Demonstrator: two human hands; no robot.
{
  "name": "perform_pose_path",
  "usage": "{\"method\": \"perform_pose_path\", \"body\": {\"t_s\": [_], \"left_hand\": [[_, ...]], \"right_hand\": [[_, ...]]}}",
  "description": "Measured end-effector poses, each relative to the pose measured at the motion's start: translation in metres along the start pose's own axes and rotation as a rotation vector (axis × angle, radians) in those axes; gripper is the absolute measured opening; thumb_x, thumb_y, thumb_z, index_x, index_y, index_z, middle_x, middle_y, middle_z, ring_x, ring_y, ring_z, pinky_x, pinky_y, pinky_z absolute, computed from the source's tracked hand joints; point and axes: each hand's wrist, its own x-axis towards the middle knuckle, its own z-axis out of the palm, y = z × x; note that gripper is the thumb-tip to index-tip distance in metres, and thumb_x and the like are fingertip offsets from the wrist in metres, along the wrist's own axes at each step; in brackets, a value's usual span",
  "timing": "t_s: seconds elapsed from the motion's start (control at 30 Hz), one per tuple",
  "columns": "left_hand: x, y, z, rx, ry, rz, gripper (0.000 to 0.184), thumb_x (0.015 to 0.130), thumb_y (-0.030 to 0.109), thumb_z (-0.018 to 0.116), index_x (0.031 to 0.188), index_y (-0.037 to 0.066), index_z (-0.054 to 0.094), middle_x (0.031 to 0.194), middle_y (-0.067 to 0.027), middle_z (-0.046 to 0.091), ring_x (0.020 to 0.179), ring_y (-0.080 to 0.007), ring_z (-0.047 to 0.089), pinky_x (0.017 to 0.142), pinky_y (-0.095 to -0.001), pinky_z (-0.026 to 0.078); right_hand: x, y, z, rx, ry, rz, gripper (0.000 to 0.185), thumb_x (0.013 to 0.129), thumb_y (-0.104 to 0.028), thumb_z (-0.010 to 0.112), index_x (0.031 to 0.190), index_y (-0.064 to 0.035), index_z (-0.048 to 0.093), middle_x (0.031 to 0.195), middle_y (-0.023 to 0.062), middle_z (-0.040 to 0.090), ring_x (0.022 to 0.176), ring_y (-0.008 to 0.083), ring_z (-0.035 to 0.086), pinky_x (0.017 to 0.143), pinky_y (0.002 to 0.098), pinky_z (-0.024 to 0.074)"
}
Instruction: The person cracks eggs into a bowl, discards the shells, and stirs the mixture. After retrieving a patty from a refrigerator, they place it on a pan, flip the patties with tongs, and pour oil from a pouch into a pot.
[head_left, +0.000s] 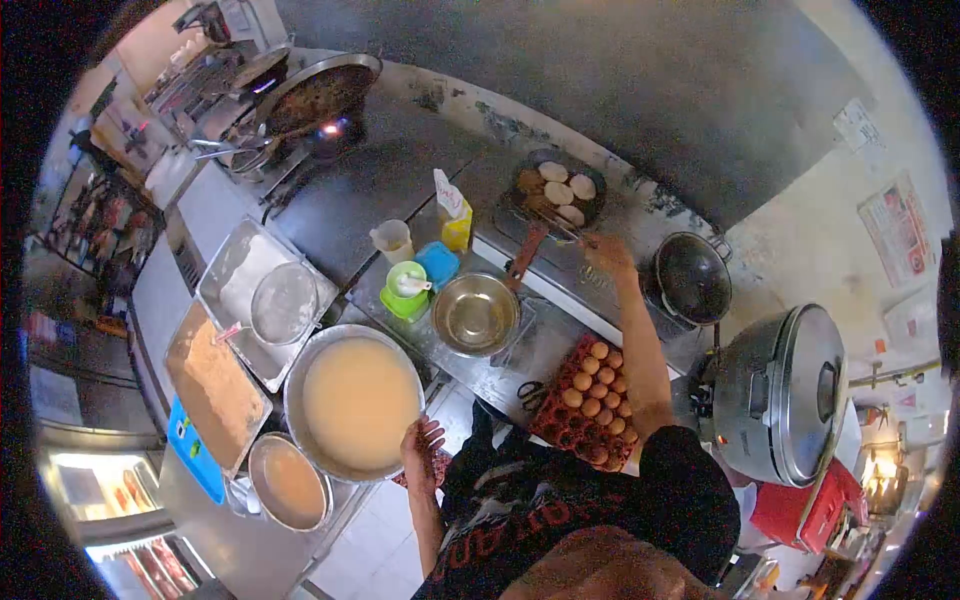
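Observation:
My right hand (607,255) is closed round a thin metal cooking utensil (562,226); whether it is tongs or a turner I cannot tell. Its far end reaches into a dark frying pan (536,208) on the stove, among several pale round pieces of food (556,193) and a browner one. The pan's brown handle (525,256) points towards me, over a metal bowl (476,314). Low beside a large metal basin (296,385) of pale cloudy liquid, my left hand (422,445) hangs with its fingers apart, holding nothing.
Eggs (597,385) fill much of a red tray near my right arm, with scissors (531,394) beside it. A black wok (693,279) and a large lidded cooker (780,395) stand at right. Trays of white powder (243,262) and brown crumbs (212,375) lie left; a flame burns under another wok (322,97).

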Motion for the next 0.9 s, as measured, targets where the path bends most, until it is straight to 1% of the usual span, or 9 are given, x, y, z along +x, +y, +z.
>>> {"method": "perform_pose_path", "body": {"t_s": [0.2,0.27,0.37,0.47,0.57,0.67,0.77,0.87,0.9], "left_hand": [[0.007,-0.006,-0.001,-0.022,-0.023,-0.022,0.044,0.093,0.043,0.048,0.114,0.006,0.055,0.101,-0.0079,0.062,0.092,-0.0198,0.06,0.08,-0.0334,0.045],[0.004,-0.001,0.009,-0.005,-0.032,-0.044,0.043,0.094,0.042,0.047,0.115,0.006,0.055,0.102,-0.008,0.062,0.092,-0.02,0.06,0.08,-0.0335,0.045],[0.003,-0.001,0.012,-0.001,-0.044,-0.027,0.044,0.094,0.042,0.048,0.117,0.005,0.054,0.103,-0.0083,0.062,0.093,-0.0204,0.06,0.081,-0.0342,0.046],[0.01,-0.013,-0.007,-0.011,-0.011,0.01,0.044,0.094,0.042,0.047,0.119,0.006,0.054,0.103,-0.0081,0.062,0.093,-0.0207,0.059,0.081,-0.0345,0.046],[-0.001,-0.016,-0.015,-0.064,-0.021,0.042,0.045,0.095,0.043,0.045,0.118,0.007,0.055,0.102,-0.0079,0.062,0.093,-0.0209,0.06,0.08,-0.0339,0.046],[0.001,-0.019,-0.022,-0.089,-0.012,0.012,0.044,0.095,0.043,0.044,0.118,0.007,0.055,0.102,-0.0079,0.063,0.093,-0.0207,0.06,0.08,-0.0329,0.045],[0.026,-0.043,-0.051,-0.237,-0.081,0.0,0.041,0.096,0.039,0.044,0.117,0.006,0.055,0.102,-0.0085,0.063,0.093,-0.0204,0.06,0.079,-0.0321,0.045],[0.001,-0.009,-0.012,-0.071,-0.037,0.033,0.04,0.096,0.039,0.043,0.117,0.007,0.055,0.103,-0.009,0.064,0.093,-0.0205,0.06,0.08,-0.0324,0.045],[0.003,-0.011,-0.015,-0.068,-0.042,0.015,0.041,0.095,0.041,0.045,0.116,0.007,0.055,0.102,-0.0086,0.064,0.092,-0.0204,0.06,0.08,-0.0329,0.045]], "right_hand": [[0.032,-0.036,-0.031,0.223,0.025,0.17,0.033,0.088,-0.034,0.049,0.107,-0.0107,0.064,0.097,0.02,0.066,0.091,0.0377,0.064,0.077,0.0456,0.0534],[0.083,-0.016,0.036,0.037,0.038,-0.044,0.038,0.087,-0.036,0.048,0.111,-0.0088,0.061,0.103,0.02,0.065,0.093,0.0401,0.063,0.083,0.049,0.0515],[0.081,-0.053,0.012,0.115,-0.1,0.265,0.039,0.088,-0.035,0.048,0.112,-0.0077,0.06,0.099,0.0188,0.066,0.088,0.0394,0.063,0.081,0.0481,0.0521],[0.087,-0.034,0.035,0.095,-0.073,0.175,0.038,0.087,-0.036,0.05,0.111,-0.0082,0.06,0.101,0.0184,0.066,0.092,0.0386,0.063,0.082,0.0478,0.0511],[0.072,-0.052,0.007,0.168,-0.021,0.22,0.038,0.086,-0.036,0.05,0.111,-0.0081,0.061,0.104,0.0187,0.065,0.096,0.0376,0.062,0.083,0.0466,0.0505],[0.063,-0.055,0.001,0.355,-0.077,0.337,0.041,0.085,-0.036,0.052,0.115,-0.0095,0.06,0.106,0.0195,0.064,0.099,0.0368,0.061,0.085,0.0454,0.05],[0.059,-0.053,0.002,0.299,0.029,0.308,0.042,0.083,-0.036,0.053,0.115,-0.0107,0.061,0.105,0.0195,0.064,0.097,0.0376,0.062,0.084,0.0457,0.0503],[0.054,-0.034,0.014,0.207,0.002,0.258,0.04,0.084,-0.036,0.054,0.114,-0.0109,0.063,0.107,0.0184,0.064,0.099,0.0378,0.061,0.085,0.0453,0.0498],[0.049,-0.032,0.004,0.247,-0.01,0.272,0.04,0.084,-0.036,0.054,0.113,-0.0106,0.064,0.107,0.0179,0.064,0.1,0.0375,0.061,0.085,0.0451,0.0496]]}}
